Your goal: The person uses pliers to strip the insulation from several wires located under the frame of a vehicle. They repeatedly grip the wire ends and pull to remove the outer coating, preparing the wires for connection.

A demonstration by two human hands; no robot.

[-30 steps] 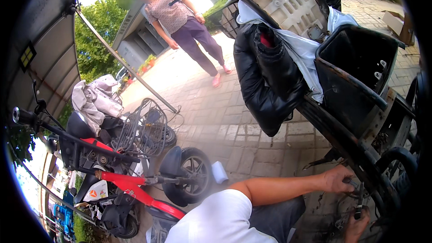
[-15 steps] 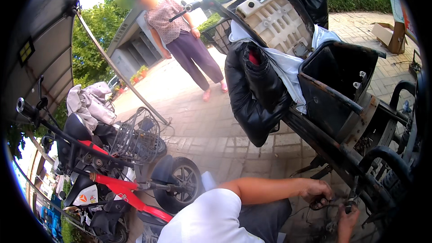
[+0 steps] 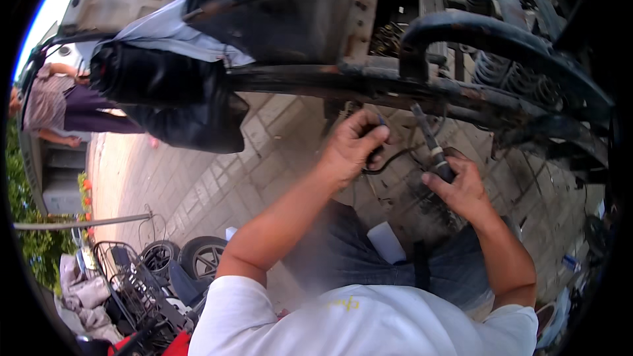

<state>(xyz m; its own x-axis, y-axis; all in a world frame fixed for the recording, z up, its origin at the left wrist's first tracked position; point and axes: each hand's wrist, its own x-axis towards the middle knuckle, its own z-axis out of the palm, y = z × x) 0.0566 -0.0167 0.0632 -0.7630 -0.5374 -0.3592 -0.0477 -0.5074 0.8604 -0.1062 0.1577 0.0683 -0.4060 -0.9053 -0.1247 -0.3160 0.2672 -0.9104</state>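
The handle of a slim tool (image 3: 432, 142) is gripped in the right hand (image 3: 465, 188). The fingers of the left hand (image 3: 351, 148) are curled narrow; whether the dark cable (image 3: 390, 162) beside them is pinched cannot be told. It is judged best that the cable be kept steady and clear of the tool's metal shaft. The shaft's end is seen just beside the frame rail (image 3: 297, 80); contact cannot be confirmed. Knuckles should be guarded against that rail's underside. More room for moving is judged available leftward, over the paving (image 3: 277, 161). Beyond the rail, reach is limited by the curved tube (image 3: 488, 23).
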